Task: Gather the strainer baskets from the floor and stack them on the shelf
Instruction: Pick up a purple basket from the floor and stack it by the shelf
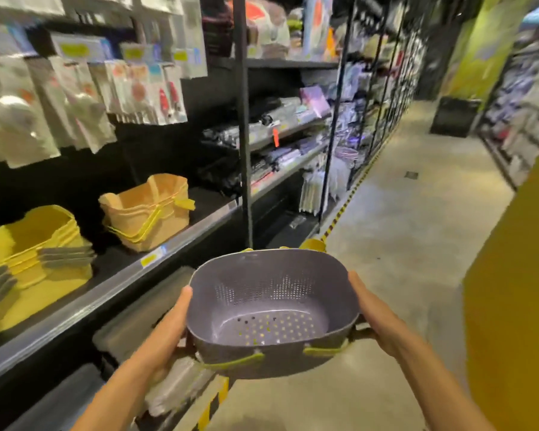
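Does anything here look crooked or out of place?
Yes. The orange basket stack and the yellow basket stack on the shelf both sit tilted, not level. The held purple strainer basket looks intact.

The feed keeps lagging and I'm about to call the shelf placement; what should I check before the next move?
1. Left hand grips the grey-purple perforated plastic strainer basket at its left side: ok.
2. Right hand grips its opposite side: ok.
3. Basket upright, opening up, nothing loose inside: ok.
4. Bare spot on the dark metal shelf, right of the orange plastic basket stack: ok.
5. Matching grey-purple stack there, near the yellow plastic basket stack: not ok, none in view.
6. Concrete floor cleared of baskets: cannot tell, the held basket hides part of it.
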Demonstrator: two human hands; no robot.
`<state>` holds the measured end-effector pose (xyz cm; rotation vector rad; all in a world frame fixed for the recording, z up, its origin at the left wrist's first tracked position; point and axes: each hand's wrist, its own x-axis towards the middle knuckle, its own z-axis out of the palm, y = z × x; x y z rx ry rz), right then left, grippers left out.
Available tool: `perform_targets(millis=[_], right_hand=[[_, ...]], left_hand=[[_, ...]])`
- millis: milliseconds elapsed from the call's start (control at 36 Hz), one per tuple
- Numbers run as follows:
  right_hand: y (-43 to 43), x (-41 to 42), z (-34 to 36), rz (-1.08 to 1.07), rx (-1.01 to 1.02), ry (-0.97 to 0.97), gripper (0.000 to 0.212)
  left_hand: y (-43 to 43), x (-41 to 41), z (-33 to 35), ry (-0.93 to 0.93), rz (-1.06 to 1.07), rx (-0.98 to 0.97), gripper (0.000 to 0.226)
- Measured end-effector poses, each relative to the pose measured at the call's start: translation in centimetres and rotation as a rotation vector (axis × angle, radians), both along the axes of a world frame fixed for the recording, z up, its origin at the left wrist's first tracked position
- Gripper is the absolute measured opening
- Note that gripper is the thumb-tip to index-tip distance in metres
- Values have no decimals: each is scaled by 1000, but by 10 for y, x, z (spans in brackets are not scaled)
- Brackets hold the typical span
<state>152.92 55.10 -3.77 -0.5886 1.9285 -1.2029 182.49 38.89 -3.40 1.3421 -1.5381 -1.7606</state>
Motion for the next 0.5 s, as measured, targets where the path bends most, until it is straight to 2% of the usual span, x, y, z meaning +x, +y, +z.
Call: perform_targets(millis=[83, 250, 417, 500], right_hand=[[9, -45, 11, -65, -11, 2, 61], [13, -127, 29, -153, -46, 9, 59], [11, -189, 39, -231, -32, 1, 65], [6, -215, 42, -270, -31, -9, 63]], left_hand=[[-13, -52, 13, -35, -67, 34, 60], [-31, -155, 24, -63, -144, 4, 75], [-43, -239, 35, -23, -195, -22, 52], [-58, -273, 37, -13, -220, -15, 51]])
